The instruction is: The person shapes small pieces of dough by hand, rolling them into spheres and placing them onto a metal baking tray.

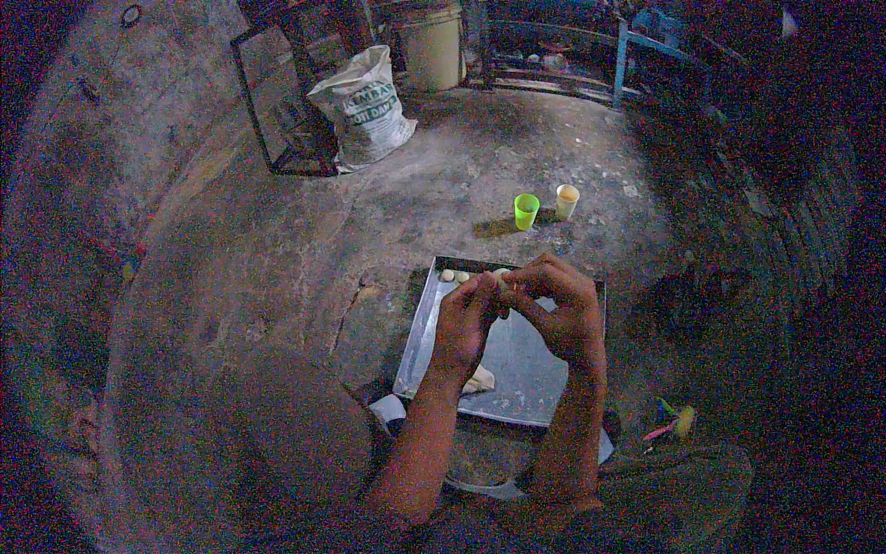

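My left hand [468,320] and my right hand [559,307] meet over the far part of a shallow metal tray [521,369]. Fingers of both are closed in a pinch around a small pale piece of dough [501,275], mostly hidden by the fingertips. Along the tray's far left edge sit small round dough balls [448,275]. A larger lump of pale dough [480,379] lies near the front of the tray, partly covered by my left forearm.
Beyond the tray stand a green cup [526,212] and a pale cup [567,202]. Farther back are a white sack [371,111], a dark frame [268,102], a cream bucket [434,48] and a blue rack [621,65]. A small colourful object [683,422] lies at the right.
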`<action>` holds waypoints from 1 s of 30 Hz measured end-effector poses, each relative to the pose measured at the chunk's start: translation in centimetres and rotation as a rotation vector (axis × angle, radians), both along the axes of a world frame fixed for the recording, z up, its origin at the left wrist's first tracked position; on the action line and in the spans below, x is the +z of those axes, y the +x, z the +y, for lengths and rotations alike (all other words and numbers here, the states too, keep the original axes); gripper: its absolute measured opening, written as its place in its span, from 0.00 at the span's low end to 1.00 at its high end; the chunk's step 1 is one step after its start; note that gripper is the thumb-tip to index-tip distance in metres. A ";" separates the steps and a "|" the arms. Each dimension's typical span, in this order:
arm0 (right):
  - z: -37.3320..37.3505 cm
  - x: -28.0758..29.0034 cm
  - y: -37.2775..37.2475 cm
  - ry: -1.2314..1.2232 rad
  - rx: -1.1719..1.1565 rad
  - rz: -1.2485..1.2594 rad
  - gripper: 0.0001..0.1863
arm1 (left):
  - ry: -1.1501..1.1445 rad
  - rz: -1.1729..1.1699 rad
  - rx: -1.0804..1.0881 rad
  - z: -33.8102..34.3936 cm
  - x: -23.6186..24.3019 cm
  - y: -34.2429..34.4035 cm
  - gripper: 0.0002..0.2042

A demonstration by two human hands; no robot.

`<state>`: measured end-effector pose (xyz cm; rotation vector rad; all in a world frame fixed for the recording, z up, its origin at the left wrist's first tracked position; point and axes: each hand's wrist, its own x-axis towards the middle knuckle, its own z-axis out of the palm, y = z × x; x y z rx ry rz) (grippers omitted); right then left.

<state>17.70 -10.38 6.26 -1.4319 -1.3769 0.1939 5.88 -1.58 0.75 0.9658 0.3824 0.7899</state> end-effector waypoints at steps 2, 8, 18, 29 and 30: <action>0.0 -0.1 -0.1 -0.011 -0.018 0.122 0.10 | 0.007 -0.031 -0.007 0.0 -0.2 0.3 0.16; 0.0 0.2 0.1 0.035 -0.014 -0.062 0.11 | 0.163 0.099 0.032 -0.1 0.0 -0.1 0.17; 0.0 -0.5 0.7 0.029 -0.036 0.119 0.07 | 0.297 0.094 0.065 -0.3 1.1 0.2 0.15; 0.7 -0.5 0.4 -0.087 -0.140 0.341 0.08 | 0.279 0.094 0.149 -0.1 0.3 0.7 0.16; 0.8 -0.6 0.4 -0.053 -0.119 0.338 0.09 | 0.266 0.075 0.144 0.0 0.3 0.6 0.16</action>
